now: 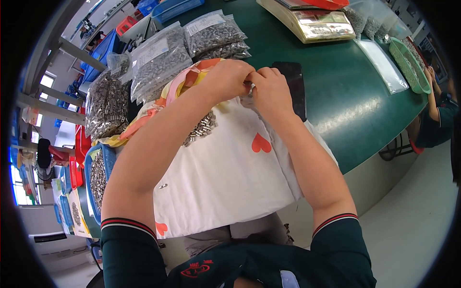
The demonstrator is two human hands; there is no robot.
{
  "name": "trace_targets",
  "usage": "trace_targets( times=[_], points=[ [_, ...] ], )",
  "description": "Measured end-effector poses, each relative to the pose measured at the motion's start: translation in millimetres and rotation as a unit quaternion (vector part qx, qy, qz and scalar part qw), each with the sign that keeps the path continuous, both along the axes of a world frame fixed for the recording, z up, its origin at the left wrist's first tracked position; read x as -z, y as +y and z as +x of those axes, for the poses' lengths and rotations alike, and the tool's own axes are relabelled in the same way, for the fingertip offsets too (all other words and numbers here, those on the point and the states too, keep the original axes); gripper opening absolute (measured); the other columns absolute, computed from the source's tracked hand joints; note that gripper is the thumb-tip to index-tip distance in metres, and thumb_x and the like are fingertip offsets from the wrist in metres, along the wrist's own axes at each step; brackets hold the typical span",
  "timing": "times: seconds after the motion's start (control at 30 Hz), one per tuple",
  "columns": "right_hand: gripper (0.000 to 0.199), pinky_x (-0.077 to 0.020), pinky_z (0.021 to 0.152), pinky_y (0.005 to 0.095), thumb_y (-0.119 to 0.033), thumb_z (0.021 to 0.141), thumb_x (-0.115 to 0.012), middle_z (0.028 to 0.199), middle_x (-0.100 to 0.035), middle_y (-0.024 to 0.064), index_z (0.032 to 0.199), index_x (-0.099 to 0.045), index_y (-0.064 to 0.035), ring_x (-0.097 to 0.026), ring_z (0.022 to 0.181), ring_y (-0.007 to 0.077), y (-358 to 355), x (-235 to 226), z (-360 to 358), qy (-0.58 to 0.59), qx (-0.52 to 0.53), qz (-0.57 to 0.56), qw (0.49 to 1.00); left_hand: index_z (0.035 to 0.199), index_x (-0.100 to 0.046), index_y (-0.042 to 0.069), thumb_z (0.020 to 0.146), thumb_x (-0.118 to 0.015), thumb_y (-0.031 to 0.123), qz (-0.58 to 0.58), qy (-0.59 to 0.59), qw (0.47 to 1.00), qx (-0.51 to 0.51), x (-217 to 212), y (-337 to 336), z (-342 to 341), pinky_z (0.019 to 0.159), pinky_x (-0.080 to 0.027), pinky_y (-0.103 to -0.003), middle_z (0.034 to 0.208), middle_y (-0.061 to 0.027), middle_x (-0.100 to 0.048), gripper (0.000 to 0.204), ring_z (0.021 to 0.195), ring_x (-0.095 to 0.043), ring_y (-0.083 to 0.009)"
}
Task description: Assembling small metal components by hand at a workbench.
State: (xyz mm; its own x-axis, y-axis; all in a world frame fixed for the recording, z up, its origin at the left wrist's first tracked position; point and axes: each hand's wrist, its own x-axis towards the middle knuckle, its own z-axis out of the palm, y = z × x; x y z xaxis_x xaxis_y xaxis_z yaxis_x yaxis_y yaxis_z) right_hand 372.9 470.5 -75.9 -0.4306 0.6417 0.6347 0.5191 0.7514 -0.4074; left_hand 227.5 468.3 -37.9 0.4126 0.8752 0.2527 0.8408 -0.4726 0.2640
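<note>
My left hand (229, 77) and my right hand (270, 90) meet over a white cloth (230, 168) with red hearts. The cloth is spread on the green table (350, 91). Both hands pinch a small clear plastic bag (250, 94) of little metal parts, which shows only between the fingertips. A loose heap of small metal cylinders (200, 128) lies on the cloth just under my left forearm. A single metal part (163, 186) lies alone on the cloth further toward me.
Filled clear bags of metal parts (158, 60) are stacked at the far left. A black phone (293, 86) lies beside my right hand. A scale (319, 21), empty clear bags (382, 65) and a green basket (408, 65) sit far right. Another person (434, 113) sits at the right edge.
</note>
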Motion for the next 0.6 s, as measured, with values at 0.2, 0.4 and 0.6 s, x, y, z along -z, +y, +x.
trace_targets(
  times=[0.2,0.4,0.6],
  points=[
    [0.021,-0.0432,0.069,0.0369,0.002,0.066,-0.053,0.078,-0.057,0.0076,0.083,-0.060,-0.0082,-0.053,0.078,0.0255,3,1,6,0.092,-0.012,-0.052,0.994,0.085,-0.063,0.005,0.061,-0.063,0.010,-0.099,-0.069,0.991,-0.060,-11,-6,3,0.065,-0.046,-0.029,0.074,-0.0097,-0.061,0.025,0.069,-0.059,-0.0214],
    [0.019,-0.0464,0.068,0.0323,-0.002,0.070,-0.055,0.079,-0.059,0.0095,0.089,-0.056,-0.0052,-0.057,0.075,0.0235,2,-5,3,0.232,-0.050,-0.239,0.942,0.104,-0.057,-0.001,0.074,-0.063,0.011,-0.276,-0.295,0.909,-0.102,-28,-11,-8,0.080,-0.045,-0.024,0.095,-0.0077,-0.062,0.033,0.087,-0.059,-0.0121],
    [0.018,-0.0456,0.068,0.0242,-0.004,0.073,-0.058,0.081,-0.061,0.0048,0.091,-0.058,-0.0044,-0.058,0.076,0.0120,-1,-9,1,0.257,-0.058,-0.222,0.939,0.106,-0.055,-0.002,0.075,-0.063,0.013,-0.318,-0.387,0.860,-0.096,-24,-11,-16,0.081,-0.044,-0.023,0.096,-0.0074,-0.061,0.036,0.089,-0.057,-0.0117]
  ],
)
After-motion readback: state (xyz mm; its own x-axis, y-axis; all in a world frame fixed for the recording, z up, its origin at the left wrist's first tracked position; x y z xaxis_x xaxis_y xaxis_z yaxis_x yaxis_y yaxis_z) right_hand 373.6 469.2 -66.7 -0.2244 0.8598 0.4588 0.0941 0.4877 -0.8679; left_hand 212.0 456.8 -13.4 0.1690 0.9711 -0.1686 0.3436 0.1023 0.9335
